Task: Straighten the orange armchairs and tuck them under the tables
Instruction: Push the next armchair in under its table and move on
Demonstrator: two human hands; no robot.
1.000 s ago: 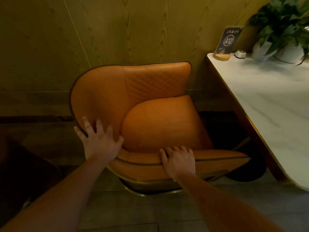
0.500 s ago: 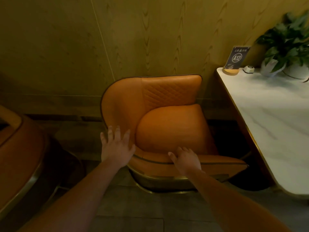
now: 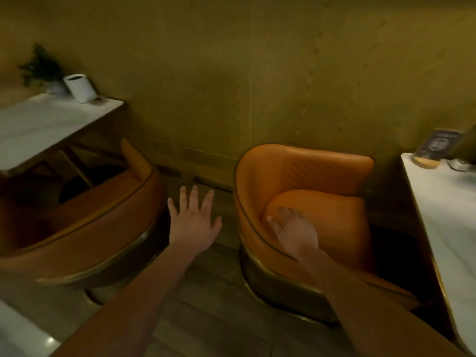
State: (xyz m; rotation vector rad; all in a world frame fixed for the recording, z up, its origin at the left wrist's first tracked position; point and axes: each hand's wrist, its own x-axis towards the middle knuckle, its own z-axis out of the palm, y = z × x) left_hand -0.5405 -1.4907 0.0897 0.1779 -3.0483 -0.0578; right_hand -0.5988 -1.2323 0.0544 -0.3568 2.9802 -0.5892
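Work centred on the right orange armchair, which stood just beside its table, seat facing it. A steady, level push low on the shell would likely slide it under squarely. The right hand appeared to rest on the seat cushion, grip loose and holding nothing. The left hand hung spread wide above the floor, near the second armchair.

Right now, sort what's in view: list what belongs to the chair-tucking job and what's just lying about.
Job: right armchair, left armchair, right table, left table.
Lying about: potted plant, white container, table sign.
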